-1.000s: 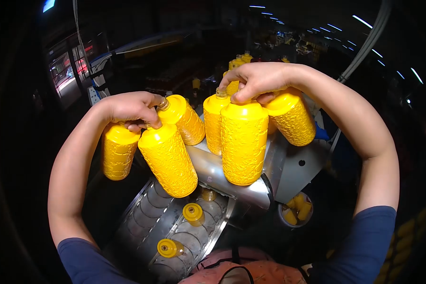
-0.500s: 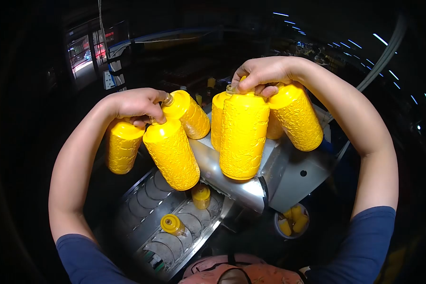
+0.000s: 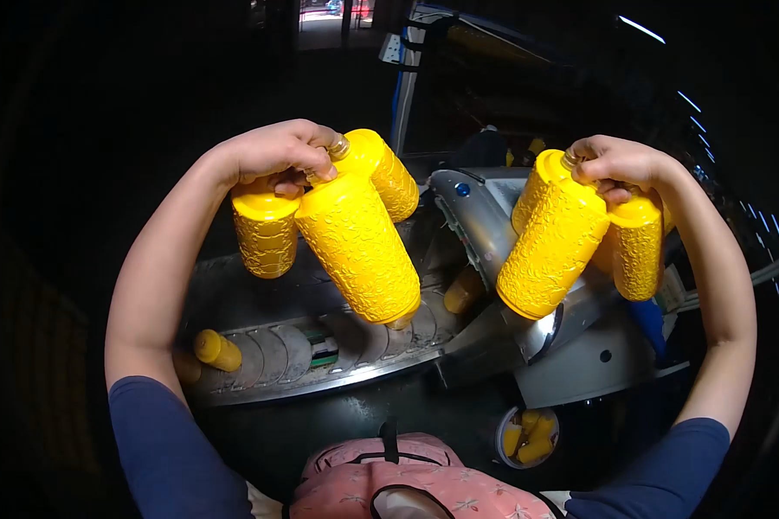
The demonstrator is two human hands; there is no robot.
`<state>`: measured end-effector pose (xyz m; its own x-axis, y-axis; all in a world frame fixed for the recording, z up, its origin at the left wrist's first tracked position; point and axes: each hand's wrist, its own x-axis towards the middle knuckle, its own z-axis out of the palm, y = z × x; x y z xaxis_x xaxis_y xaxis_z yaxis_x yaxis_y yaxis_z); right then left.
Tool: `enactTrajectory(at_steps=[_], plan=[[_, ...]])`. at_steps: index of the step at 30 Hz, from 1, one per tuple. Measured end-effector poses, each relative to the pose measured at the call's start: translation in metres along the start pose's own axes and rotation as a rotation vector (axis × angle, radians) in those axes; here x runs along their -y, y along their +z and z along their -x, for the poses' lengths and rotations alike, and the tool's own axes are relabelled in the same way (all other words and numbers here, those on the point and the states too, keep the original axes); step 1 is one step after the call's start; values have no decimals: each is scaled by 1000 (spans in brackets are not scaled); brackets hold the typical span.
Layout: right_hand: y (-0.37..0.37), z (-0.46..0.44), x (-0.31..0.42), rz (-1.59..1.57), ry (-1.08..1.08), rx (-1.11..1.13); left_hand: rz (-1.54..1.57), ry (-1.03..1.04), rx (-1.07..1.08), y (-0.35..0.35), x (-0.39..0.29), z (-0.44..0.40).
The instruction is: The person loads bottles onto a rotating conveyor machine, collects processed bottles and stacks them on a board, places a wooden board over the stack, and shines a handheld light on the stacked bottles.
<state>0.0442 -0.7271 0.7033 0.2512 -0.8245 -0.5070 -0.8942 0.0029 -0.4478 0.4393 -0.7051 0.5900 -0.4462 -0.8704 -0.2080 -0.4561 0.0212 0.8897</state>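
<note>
My left hand is closed around the necks of three yellow bottles with crinkled, embossed walls. Its largest-looking bottle tilts down to the right, with one behind it and another at its left. My right hand pinches the necks of several matching bottles. A tilted front bottle partly covers another, and a further one hangs at the right; how many are behind is hidden. Both bunches are held up in the air, the left over a slatted conveyor and the right over a metal housing.
On the conveyor lie a yellow bottle at the left and another bottle near the housing. A round bucket with yellow pieces stands on the floor below. A grey metal panel juts out beside the housing.
My view has turned left, so the conveyor now runs across below my hands. My hands have moved farther apart, each still gripping its bottles.
</note>
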Motion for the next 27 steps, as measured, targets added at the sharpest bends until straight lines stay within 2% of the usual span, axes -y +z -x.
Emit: enactTrajectory(at_steps=[3,5,6,7,8,10,12,13,14,16,18,21,23,24,25,26,27], plan=[[56,22,48,69,-63,-92,111,-92,-205,5,66,122],[97,39,95,202,-109,-71,95,-179,-316,28,110,208],[112,44,104,170,-174,-4,100,-259,-361,44,125,250],[137,56,86,81,-344,38,48,-306,-400,68,152,282],[187,27,88,-38,-632,45,-8,-385,-490,86,193,347],[280,61,195,5,-400,278,13,-595,-666,116,244,464],[313,43,239,98,-484,431,98,-790,-863,140,249,541],[320,17,250,109,-623,526,148,-891,-978,149,238,568],[332,7,284,117,-581,671,198,-993,-1091,159,228,590],[379,-25,328,68,-637,837,422,-1040,-1299,190,245,645],[438,-26,386,93,-711,975,620,-1029,-1581,217,233,708],[528,-25,460,215,-836,957,718,-1173,-1748,255,239,795],[589,-38,501,273,-913,963,636,-1361,-2003,285,247,828],[621,-47,520,285,-940,990,652,-1378,-2020,312,256,849],[653,-51,537,327,-1051,937,521,-1387,-2066,346,267,872],[687,-64,557,462,-1116,907,388,-1396,-2106,365,274,886],[716,-53,585,569,-1129,865,400,-1415,-2116,365,272,892]])
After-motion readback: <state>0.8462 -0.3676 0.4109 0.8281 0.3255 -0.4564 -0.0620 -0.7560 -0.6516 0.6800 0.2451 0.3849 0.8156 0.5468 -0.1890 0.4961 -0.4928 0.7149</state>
